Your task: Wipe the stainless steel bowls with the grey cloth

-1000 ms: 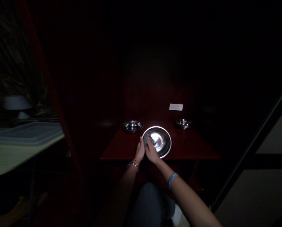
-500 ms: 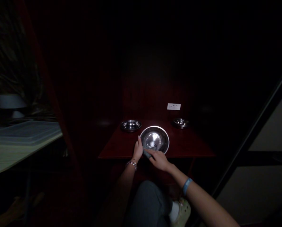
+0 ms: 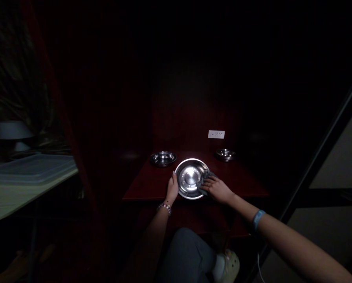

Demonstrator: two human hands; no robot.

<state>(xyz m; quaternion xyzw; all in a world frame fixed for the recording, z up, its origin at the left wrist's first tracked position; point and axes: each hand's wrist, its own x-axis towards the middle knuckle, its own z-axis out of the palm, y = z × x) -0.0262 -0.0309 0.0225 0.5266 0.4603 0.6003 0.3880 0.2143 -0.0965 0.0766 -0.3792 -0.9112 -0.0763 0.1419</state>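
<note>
Left hand (image 3: 172, 190) below frame centre, gripping, thumb up, other fingers mostly hidden; left forearm (image 3: 156, 228) angles down-left, dim. Right hand (image 3: 219, 190) farther right, palm down, fingers pointing left; right forearm (image 3: 290, 237) slants to lower-right corner.

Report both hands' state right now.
Left hand: holding the round, shiny metal bowl by its left edge.
Right hand: holding a crumpled grey cloth at the bowl's right edge.

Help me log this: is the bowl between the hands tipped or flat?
Tipped toward the camera: the bowl shows a nearly round opening, while the left dish behind looks flatter.
</note>
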